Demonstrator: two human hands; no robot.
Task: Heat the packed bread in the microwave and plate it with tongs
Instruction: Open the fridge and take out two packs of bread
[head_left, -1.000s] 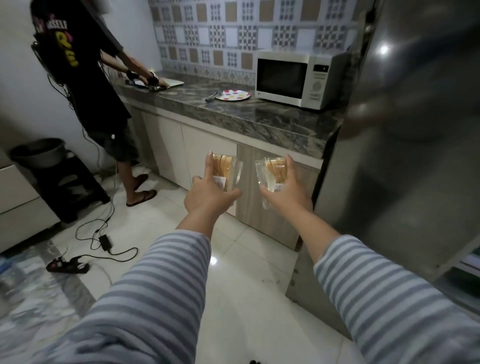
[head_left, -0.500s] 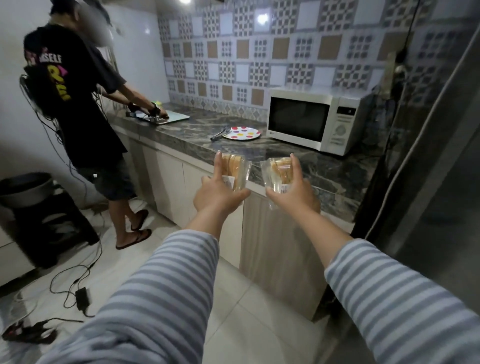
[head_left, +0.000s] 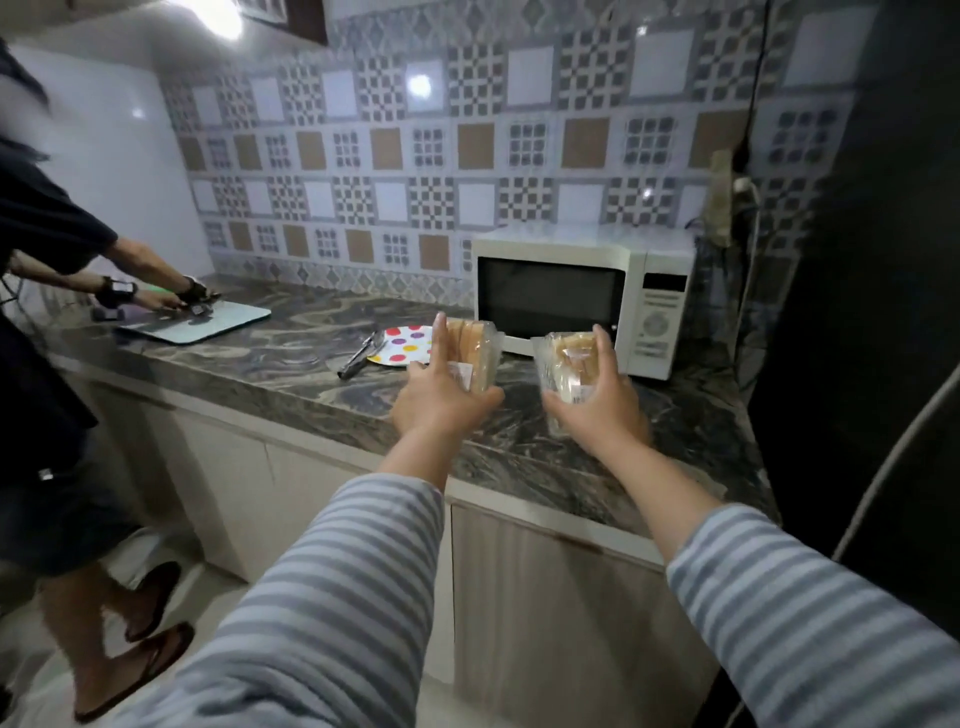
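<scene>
Left bread pack (head_left: 475, 356) gripped in left hand (head_left: 441, 397), right bread pack (head_left: 569, 366) gripped in right hand (head_left: 597, 402), both held above the worktop (head_left: 291, 358), closed microwave (head_left: 582, 296) beyond, tongs (head_left: 361, 356) beside dotted plate (head_left: 402, 345) at left

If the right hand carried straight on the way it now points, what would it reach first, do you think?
Most likely the closed door of the microwave: the right hand, gripping its bread pack, points at the door's lower right. Depth is unclear from this view.

Dim kitchen, ceiling-light glare top left, soft blur, wide-angle edge distortion.
</scene>
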